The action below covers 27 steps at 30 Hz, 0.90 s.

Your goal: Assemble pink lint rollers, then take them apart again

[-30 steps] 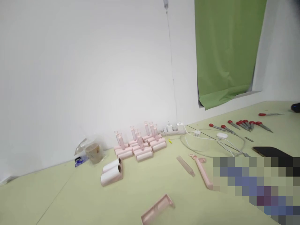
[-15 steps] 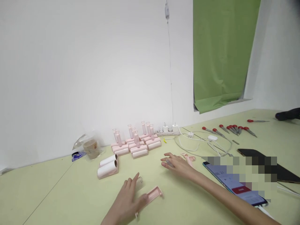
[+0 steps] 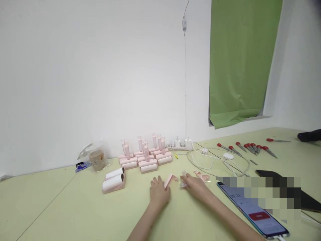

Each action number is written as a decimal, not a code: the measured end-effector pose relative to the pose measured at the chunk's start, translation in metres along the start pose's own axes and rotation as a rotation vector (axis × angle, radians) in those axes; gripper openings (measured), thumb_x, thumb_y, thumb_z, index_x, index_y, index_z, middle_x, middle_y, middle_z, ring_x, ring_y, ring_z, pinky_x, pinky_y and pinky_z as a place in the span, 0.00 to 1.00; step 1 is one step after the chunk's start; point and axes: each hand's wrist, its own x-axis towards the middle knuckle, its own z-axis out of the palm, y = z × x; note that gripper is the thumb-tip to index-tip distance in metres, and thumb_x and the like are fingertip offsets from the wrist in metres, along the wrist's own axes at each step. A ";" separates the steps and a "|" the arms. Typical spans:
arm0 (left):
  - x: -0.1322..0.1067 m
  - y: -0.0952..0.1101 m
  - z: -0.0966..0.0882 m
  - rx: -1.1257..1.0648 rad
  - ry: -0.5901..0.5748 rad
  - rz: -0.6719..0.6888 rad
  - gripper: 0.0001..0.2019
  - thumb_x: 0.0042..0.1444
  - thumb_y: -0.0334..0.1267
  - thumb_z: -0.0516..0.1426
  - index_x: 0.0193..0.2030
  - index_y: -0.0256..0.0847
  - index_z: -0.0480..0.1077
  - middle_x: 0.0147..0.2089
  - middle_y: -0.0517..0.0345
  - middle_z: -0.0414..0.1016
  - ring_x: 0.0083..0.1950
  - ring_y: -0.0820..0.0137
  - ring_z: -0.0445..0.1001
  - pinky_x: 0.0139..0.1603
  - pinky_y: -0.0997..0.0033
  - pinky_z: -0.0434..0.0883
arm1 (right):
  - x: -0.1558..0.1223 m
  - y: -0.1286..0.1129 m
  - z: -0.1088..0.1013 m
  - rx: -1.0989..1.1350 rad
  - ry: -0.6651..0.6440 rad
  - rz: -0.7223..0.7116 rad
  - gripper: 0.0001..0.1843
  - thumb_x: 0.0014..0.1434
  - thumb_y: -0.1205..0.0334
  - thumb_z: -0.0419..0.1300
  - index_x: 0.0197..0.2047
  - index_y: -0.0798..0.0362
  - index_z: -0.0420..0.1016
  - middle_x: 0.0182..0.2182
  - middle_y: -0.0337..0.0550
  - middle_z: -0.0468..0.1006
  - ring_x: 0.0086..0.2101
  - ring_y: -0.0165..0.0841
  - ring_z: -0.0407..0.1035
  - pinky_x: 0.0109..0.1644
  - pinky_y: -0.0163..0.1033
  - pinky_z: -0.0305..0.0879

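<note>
My left hand (image 3: 159,193) is low over the table, palm down, its thumb side closed against a pink plastic lint roller part (image 3: 170,180) that points up and right. My right hand (image 3: 197,187), a short way to the right, has its fingers closed on a clear plastic piece (image 3: 184,182); its fingertips are partly blurred. Just behind that hand lie loose pink plastic parts (image 3: 202,175). Beyond both hands stand several pink lint rollers (image 3: 147,164) with white rolls and upright translucent handles. At left, two white paper rolls (image 3: 113,180) rest side by side in a pink base.
A bagged cup (image 3: 97,160) stands far left near the wall. A power strip (image 3: 180,147) and white cables (image 3: 213,164) run along the back. Several red-tipped grey tools (image 3: 250,147) lie at the right rear. A phone (image 3: 255,214) and a black tablet-like object (image 3: 308,199) are at right.
My left hand has moved forward and right, bringing the pink part closer to my right hand. My right hand has lowered to the table and turned inward.
</note>
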 end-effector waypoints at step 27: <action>-0.012 -0.105 -0.016 -0.924 0.164 0.163 0.42 0.37 0.37 0.61 0.56 0.37 0.41 0.57 0.41 0.52 0.57 0.59 0.57 0.56 0.63 0.57 | 0.055 -0.080 0.003 -0.096 -0.045 -0.317 0.20 0.41 0.54 0.63 0.38 0.52 0.69 0.40 0.45 0.70 0.32 0.40 0.70 0.31 0.38 0.60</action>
